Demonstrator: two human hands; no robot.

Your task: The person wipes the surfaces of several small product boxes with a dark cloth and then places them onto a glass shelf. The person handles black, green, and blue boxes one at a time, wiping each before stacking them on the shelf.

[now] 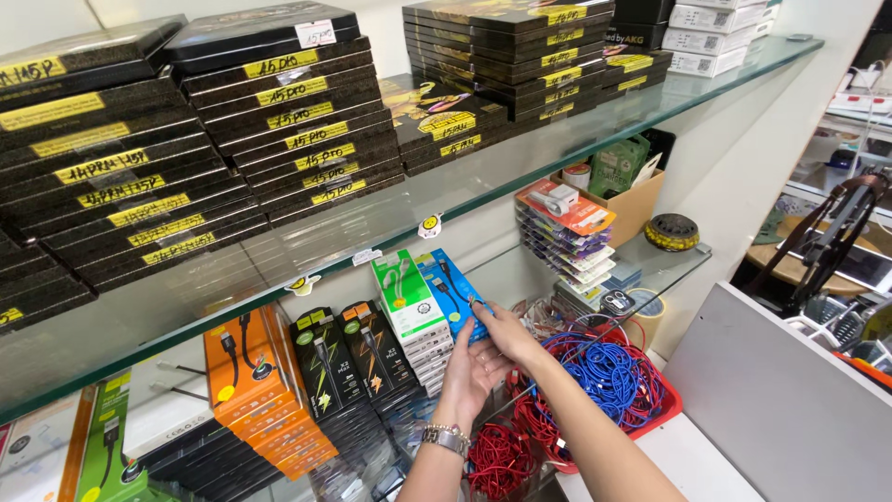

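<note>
Centre frame: right hand point(502, 325) pinches the blue cable box point(455, 293); left hand point(471, 372), open, supports beneath. Best kept square with the white-green box stack point(409, 302).

Two bare forearms are being shown without sleeves below the glass shelf point(557, 149); a silver metal-link wristwatch point(446, 438) is being worn on the left wrist, while no rings are being seen.

Two hands point(483, 358) work at one blue cable box point(455, 290). Two glass shelves point(520, 163) are in view, with one red tray point(662, 409), one cardboard box point(636, 203) and one wristwatch point(446, 437).
</note>
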